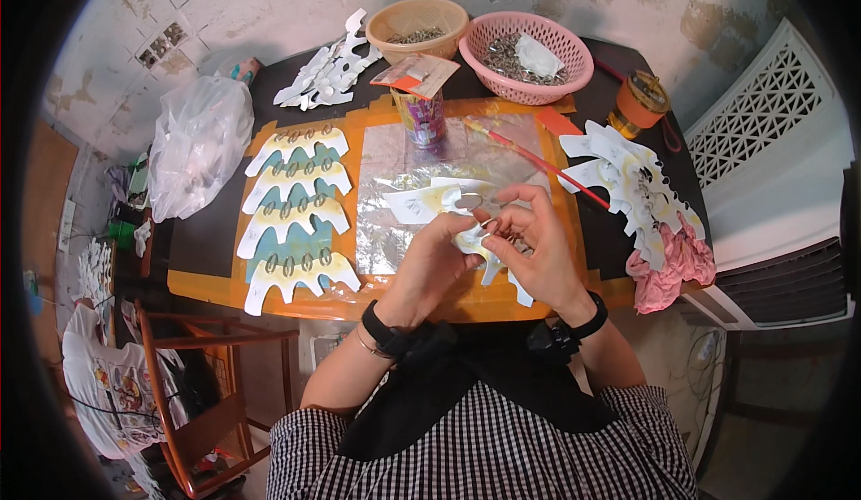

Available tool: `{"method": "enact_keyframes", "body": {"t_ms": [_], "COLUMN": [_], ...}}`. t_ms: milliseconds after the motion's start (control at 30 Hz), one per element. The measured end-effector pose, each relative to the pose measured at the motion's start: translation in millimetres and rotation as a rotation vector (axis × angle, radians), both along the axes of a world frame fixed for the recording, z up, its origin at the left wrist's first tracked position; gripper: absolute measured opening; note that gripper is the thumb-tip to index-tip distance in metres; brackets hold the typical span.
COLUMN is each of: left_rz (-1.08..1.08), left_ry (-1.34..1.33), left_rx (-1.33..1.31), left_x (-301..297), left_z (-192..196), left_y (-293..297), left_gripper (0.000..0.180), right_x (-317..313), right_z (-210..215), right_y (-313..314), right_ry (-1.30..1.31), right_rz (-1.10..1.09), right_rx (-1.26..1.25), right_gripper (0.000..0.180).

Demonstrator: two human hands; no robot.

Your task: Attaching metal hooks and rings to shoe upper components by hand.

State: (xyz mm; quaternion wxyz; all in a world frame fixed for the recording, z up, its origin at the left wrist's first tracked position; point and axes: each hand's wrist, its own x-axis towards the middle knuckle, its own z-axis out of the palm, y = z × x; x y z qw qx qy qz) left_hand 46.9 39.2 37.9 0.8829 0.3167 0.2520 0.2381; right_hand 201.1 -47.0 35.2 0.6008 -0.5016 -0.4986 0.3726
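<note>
Over the middle of the table my two hands meet above a white shaped piece (pixel 413 206) with yellow smears. My left hand (pixel 430 258) is closed, its thumb and fingertips at the piece; what they pinch is partly hidden. My right hand (pixel 544 253) is closed around several small metal rings (pixel 523 246), with one between its fingertips beside my left fingers. An oval metal ring (pixel 468 201) shows at the white piece just beyond my left thumb. More white prongs stick out below my right hand. Both wrists wear black bands.
Four-pronged white pieces (pixel 296 228) with oval rings lie in a column at left. Behind stand a tan basket (pixel 418 16) and pink basket (pixel 529 29) of metal parts, and a cup (pixel 421 123). A red stick (pixel 538 161), stacked white pieces (pixel 619 182) and pink cloth (pixel 673 267) lie right.
</note>
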Motion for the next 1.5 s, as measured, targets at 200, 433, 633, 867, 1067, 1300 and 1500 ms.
{"method": "enact_keyframes", "body": {"t_ms": [200,433,633,867,1067,1300,1500], "left_rz": [-0.026,-0.054,-0.01,-0.007,0.008,0.117,0.098], "left_ry": [0.103,0.127,0.118,0.061,0.166,0.173,0.176], "left_rx": [-0.073,0.024,0.081,0.016,0.326,0.36,0.344], "left_x": [-7.0,-8.4,-6.5,-4.1,-2.6,-2.2,1.8], "left_z": [16.4,4.2,1.3,3.9,-10.0,-12.5,-18.3], "left_y": [-5.9,-8.2,-9.8,-9.3,-12.4,-10.4,-13.9], "left_gripper": [0.037,0.038,0.026,0.025,0.041,0.041,0.04], "right_x": [4.9,7.6,15.1,14.5,13.3,27.0,16.7], "right_z": [6.9,8.4,3.2,-2.8,-3.5,-3.5,-19.7], "right_y": [-3.1,-6.4,-7.4,-12.3,-9.8,-15.0,-17.3], "right_ry": [0.107,0.183,0.199,0.154,0.142,0.117,0.109], "right_rz": [0.115,0.165,0.091,0.098,0.077,0.07,0.05], "right_rx": [-0.027,-0.101,-0.156,-0.094,-0.103,-0.168,-0.119], "right_gripper": [0.045,0.044,0.03,0.033,0.035,0.034,0.031]}}
